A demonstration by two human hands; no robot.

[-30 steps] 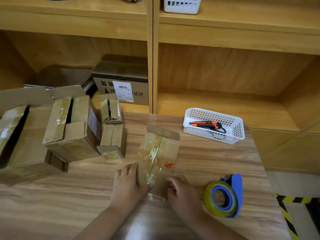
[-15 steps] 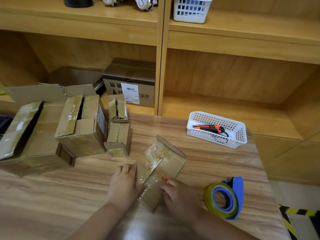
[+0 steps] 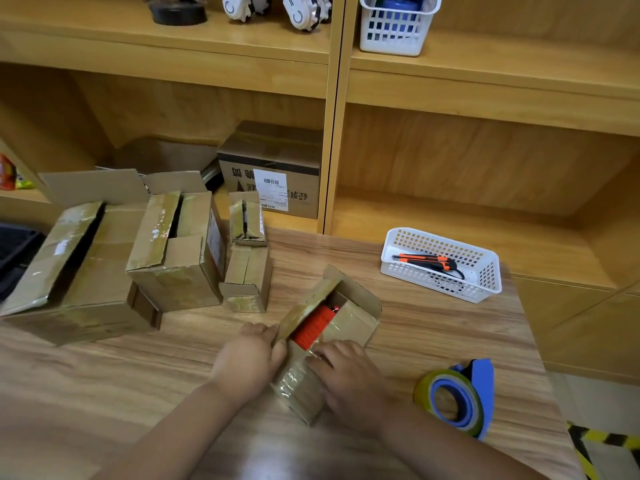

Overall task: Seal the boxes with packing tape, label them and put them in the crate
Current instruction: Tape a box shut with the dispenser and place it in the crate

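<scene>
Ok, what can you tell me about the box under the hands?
The box is small brown cardboard, wrapped in shiny clear tape. It lies skewed on the table, flaps ajar, showing something red inside. The left hand presses its left side; the right hand rests on its top.

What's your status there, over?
Left hand, right hand on small box. Flaps open, red item showing, unsealed. Tape dispenser lies untouched, nothing blocking.

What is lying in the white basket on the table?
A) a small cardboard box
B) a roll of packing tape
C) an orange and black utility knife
C: the utility knife lies inside the white basket, while the tape dispenser stands outside it on the table.
</scene>
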